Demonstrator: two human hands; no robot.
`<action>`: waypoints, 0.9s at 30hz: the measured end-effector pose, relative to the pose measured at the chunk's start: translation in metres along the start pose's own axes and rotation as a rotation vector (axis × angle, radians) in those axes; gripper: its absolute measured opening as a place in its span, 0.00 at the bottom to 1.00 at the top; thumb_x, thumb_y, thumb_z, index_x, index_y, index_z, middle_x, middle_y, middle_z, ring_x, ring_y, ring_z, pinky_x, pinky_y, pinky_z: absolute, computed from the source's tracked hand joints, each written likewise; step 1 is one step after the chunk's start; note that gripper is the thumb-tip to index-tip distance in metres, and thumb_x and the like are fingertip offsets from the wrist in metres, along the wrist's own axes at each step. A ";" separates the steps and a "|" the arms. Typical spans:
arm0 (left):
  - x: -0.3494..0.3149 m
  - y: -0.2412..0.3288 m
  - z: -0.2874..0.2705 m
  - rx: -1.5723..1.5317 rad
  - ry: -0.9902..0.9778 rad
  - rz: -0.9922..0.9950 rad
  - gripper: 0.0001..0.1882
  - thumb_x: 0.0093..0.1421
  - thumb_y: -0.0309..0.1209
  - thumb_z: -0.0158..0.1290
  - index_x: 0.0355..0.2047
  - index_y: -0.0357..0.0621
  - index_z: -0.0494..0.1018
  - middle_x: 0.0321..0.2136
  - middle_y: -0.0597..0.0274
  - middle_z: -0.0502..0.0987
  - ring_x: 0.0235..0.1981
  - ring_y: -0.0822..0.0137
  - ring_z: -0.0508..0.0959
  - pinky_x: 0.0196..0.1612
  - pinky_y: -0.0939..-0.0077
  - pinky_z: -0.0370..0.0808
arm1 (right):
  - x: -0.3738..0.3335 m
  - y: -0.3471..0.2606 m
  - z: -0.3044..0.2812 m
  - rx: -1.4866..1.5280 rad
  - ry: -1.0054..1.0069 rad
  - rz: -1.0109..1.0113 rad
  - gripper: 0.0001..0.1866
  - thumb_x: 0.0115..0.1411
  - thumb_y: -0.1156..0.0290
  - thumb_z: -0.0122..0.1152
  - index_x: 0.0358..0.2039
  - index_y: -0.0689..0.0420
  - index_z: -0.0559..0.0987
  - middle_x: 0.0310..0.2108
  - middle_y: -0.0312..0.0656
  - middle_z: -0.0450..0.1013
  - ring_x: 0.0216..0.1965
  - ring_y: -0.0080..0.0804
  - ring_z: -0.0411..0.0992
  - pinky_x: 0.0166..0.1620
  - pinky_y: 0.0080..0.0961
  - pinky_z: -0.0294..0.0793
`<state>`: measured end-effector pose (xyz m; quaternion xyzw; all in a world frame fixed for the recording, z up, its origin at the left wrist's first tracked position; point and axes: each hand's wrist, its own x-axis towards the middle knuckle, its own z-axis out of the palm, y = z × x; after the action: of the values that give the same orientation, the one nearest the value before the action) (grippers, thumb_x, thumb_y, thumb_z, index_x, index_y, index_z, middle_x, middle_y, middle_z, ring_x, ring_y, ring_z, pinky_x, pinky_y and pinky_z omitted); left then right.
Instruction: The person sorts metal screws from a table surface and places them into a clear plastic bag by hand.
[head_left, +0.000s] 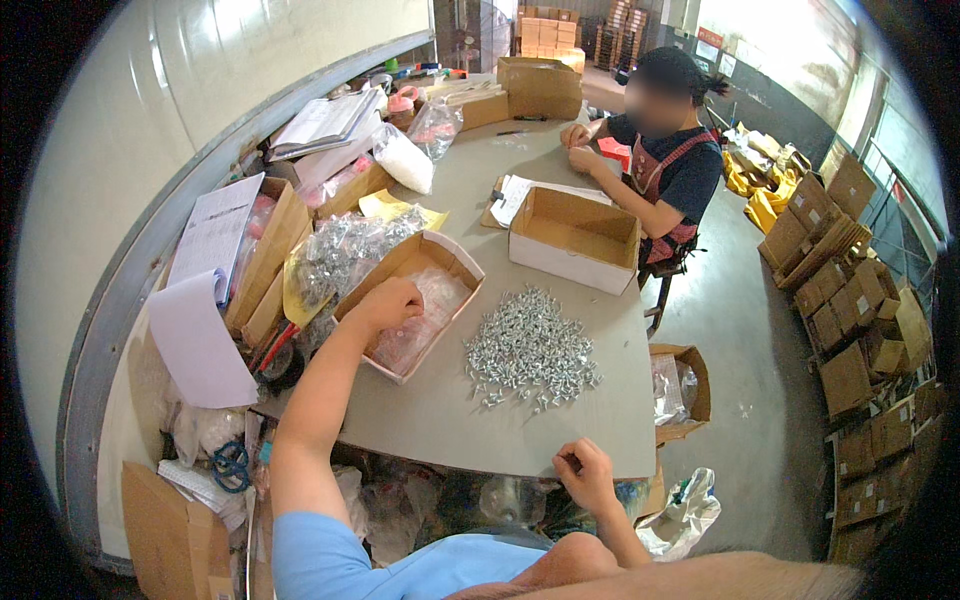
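My left hand [392, 303] reaches into an open cardboard box [462, 262] on the table, over clear plastic bags [437, 300]. Its fingers are curled down and closed; what they grip is hidden. At the table's near edge, my right hand [587, 472] is held with the fingers bent in and closed, and anything inside them is too small to make out. Between the two hands, a little farther off, lies a loose heap of small silvery screws [530, 348]. A second open box [575, 240], white outside and brown inside, stands beyond the heap.
A co-worker [665, 160] sits at the table's far right side, hands together. Bags of metal parts [355, 250], papers [215, 235] and boxes crowd the left edge. On the floor at right are a carton [682, 395], a white plastic bag [685, 515] and stacked cartons [850, 310].
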<state>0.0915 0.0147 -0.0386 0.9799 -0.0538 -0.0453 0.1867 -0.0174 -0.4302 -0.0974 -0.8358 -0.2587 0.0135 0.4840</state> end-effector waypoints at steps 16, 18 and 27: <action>-0.031 0.004 -0.016 -0.181 0.200 -0.010 0.09 0.47 0.25 0.59 0.27 0.37 0.71 0.25 0.53 0.75 0.30 0.57 0.77 0.35 0.68 0.73 | 0.002 -0.005 0.000 -0.008 0.003 -0.007 0.05 0.53 0.71 0.63 0.28 0.57 0.76 0.26 0.45 0.72 0.27 0.43 0.72 0.30 0.34 0.71; -0.042 0.013 -0.021 -0.264 0.282 0.011 0.08 0.48 0.22 0.58 0.27 0.35 0.70 0.25 0.54 0.75 0.29 0.60 0.77 0.34 0.70 0.73 | 0.002 -0.007 -0.001 0.000 -0.003 0.010 0.06 0.52 0.72 0.63 0.29 0.58 0.76 0.25 0.45 0.73 0.27 0.43 0.72 0.30 0.34 0.71; -0.130 0.096 -0.022 -0.305 0.458 0.098 0.07 0.49 0.21 0.58 0.30 0.37 0.77 0.24 0.58 0.75 0.28 0.62 0.75 0.33 0.73 0.71 | 0.043 -0.006 -0.012 -0.180 0.011 0.034 0.07 0.53 0.73 0.60 0.33 0.58 0.78 0.34 0.48 0.73 0.36 0.48 0.71 0.40 0.37 0.72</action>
<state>-0.0429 -0.0502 0.0267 0.9214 -0.0500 0.1791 0.3412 0.0202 -0.4186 -0.0764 -0.8803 -0.2419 -0.0060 0.4080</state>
